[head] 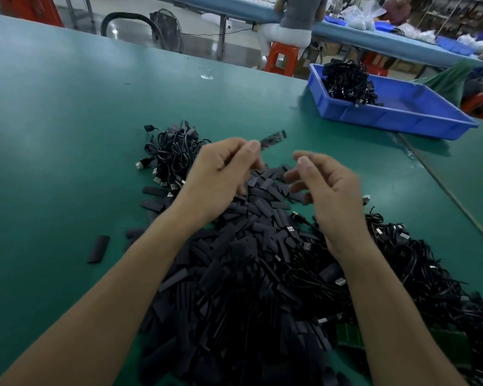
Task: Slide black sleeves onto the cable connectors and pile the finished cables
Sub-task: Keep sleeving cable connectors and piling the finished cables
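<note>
My left hand (223, 174) hovers over the heap of loose black sleeves (234, 288), its fingers curled and thumb against forefinger. A short black piece (272, 138), blurred, sticks out from those fingertips; I cannot tell whether it is a sleeve or a sleeved connector. My right hand (328, 190) hangs beside it with loosely curled fingers and holds nothing. Behind the left hand lies a pile of coiled black cables (173, 153) with metal USB plugs. A larger tangle of cables (402, 263) lies at the right, by my right wrist.
A blue plastic bin (396, 118) holding a clump of black cables stands at the far right on the green table (67, 135). A stray sleeve (98, 248) lies at the left. A person sits on an orange stool (280, 58) at another bench behind.
</note>
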